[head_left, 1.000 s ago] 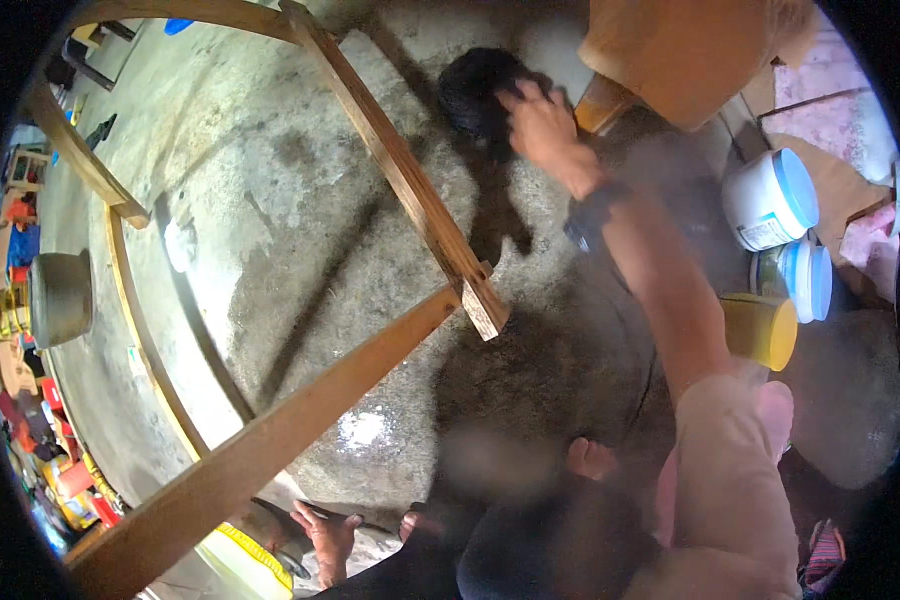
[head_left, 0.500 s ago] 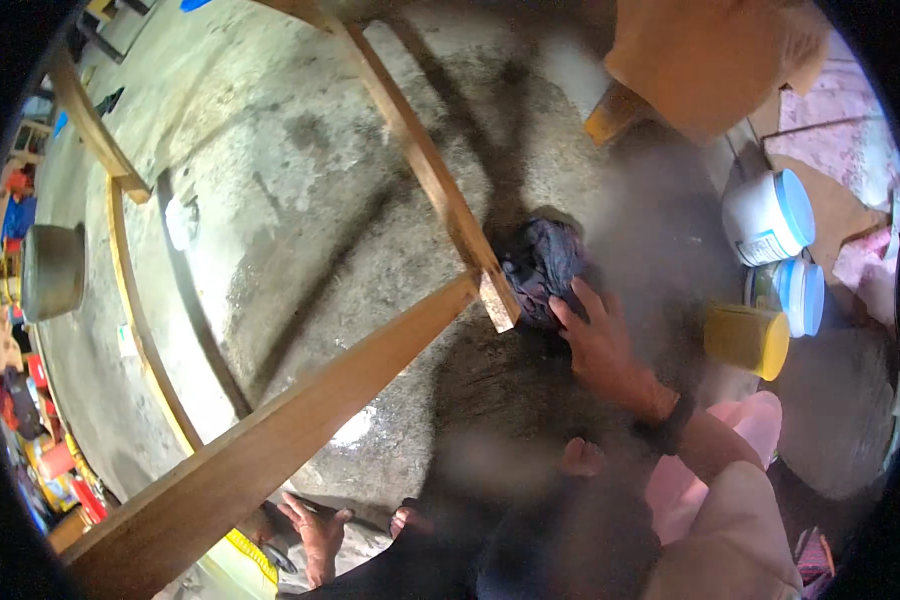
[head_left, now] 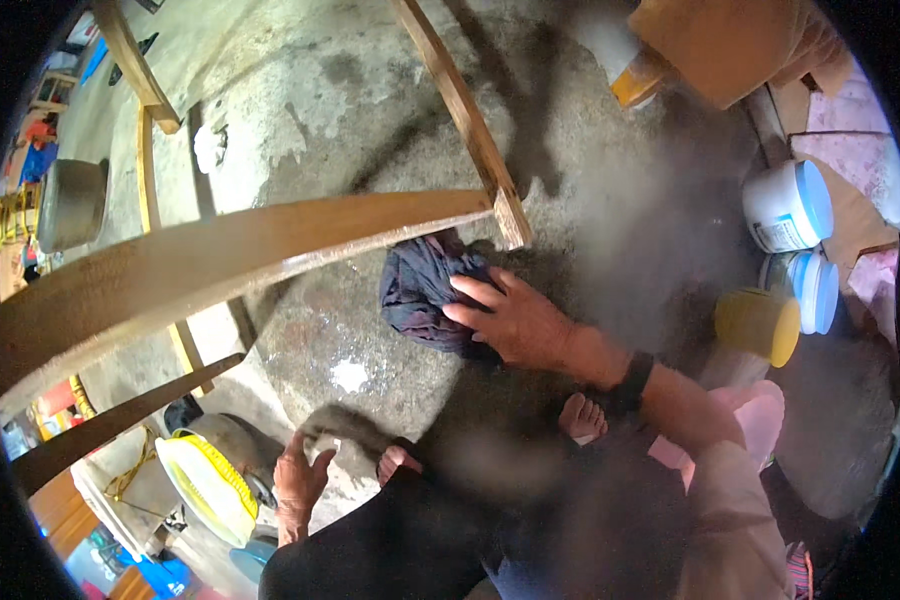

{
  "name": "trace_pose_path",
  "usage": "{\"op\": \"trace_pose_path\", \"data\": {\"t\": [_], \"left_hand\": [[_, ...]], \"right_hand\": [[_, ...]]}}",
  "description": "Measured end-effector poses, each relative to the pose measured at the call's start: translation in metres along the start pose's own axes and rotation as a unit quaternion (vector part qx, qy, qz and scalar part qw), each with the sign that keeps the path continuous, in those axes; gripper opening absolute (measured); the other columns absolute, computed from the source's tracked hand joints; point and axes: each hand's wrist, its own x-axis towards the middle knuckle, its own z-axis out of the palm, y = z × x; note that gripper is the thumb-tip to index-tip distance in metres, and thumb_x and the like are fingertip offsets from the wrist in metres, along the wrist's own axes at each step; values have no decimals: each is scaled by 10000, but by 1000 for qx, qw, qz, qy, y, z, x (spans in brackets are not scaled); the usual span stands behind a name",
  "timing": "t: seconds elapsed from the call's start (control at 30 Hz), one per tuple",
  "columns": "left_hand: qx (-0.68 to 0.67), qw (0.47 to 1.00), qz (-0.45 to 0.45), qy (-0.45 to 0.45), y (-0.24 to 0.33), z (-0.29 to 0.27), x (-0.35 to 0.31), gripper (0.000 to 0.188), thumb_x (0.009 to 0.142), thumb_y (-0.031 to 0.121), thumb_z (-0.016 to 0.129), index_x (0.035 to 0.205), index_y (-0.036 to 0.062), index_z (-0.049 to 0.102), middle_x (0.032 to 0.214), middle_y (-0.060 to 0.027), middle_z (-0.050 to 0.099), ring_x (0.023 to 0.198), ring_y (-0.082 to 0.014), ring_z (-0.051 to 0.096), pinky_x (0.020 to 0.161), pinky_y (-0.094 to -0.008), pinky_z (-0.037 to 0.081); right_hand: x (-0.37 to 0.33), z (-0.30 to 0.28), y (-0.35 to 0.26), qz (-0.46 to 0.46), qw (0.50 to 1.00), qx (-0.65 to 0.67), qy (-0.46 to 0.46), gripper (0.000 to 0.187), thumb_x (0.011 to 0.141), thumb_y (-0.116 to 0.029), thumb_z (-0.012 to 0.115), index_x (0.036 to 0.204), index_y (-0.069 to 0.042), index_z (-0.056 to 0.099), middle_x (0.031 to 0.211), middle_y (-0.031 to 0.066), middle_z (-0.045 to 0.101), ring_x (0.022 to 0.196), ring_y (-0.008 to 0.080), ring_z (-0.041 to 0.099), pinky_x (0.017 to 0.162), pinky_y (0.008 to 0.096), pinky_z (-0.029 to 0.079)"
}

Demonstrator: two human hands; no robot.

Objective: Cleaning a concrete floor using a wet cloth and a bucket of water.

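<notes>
A crumpled dark blue-black cloth lies bunched on the wet concrete floor. My right hand, with a dark band at the wrist, reaches in from the lower right and grips the cloth's right side, fingers curled over it. The cloth is beside and partly below a wooden beam, close to its jointed end. At the lower left, my left hand hangs near my knee with nothing in it, thumb and fingers apart.
A wooden post meets the beam near the cloth. White tubs with blue lids and a yellow container stand at the right. A yellow-rimmed basin sits at the lower left, and a brown cardboard piece at the far right.
My right hand has moved the cloth left and slightly nearer, from beside the joint to below the beam. The view has shifted, and the left hand remains empty.
</notes>
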Motion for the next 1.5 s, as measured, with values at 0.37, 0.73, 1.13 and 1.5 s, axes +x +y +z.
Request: {"op": "trace_pose_path", "data": {"t": [0.37, 0.73, 1.13, 1.5], "left_hand": [[70, 866, 489, 80, 174, -32, 57, 709, 673, 295, 726, 1297, 214, 400, 1443, -170, 133, 1320, -404, 102, 1026, -571, 176], [23, 888, 426, 172, 206, -53, 192, 514, 790, 210, 572, 1283, 260, 436, 1430, -44, 253, 1322, -249, 229, 1048, -553, 101], [134, 922, 311, 189, 259, -70, 189, 514, 822, 369, 534, 1291, 232, 376, 1440, -115, 180, 1309, -324, 213, 960, -635, 240], [141, 886, 358, 257, 300, -117, 250, 533, 816, 286, 558, 1303, 224, 349, 1447, -97, 157, 1315, -344, 189, 956, -642, 237]], "right_hand": [[-53, -54, 65, 165, 968, -98, 164, 420, 839, -292, 544, 1186, -58, 509, 1313, 184, 388, 1191, 368, 369, 1002, 429, 283], [-62, -41, 96, 243, 958, -150, 7, 613, 809, -312, 550, 1324, -72, 320, 1417, 216, 170, 1289, 414, 176, 1015, 568, 157], [-67, -29, 98, 256, 959, -110, 49, 654, 786, -332, 574, 1342, -107, 313, 1433, 184, 156, 1309, 416, 132, 1012, 597, 138], [-43, -57, 90, 256, 955, -140, -47, 584, 818, -353, 538, 1324, -131, 350, 1421, 177, 194, 1287, 448, 158, 997, 608, 173]]}}
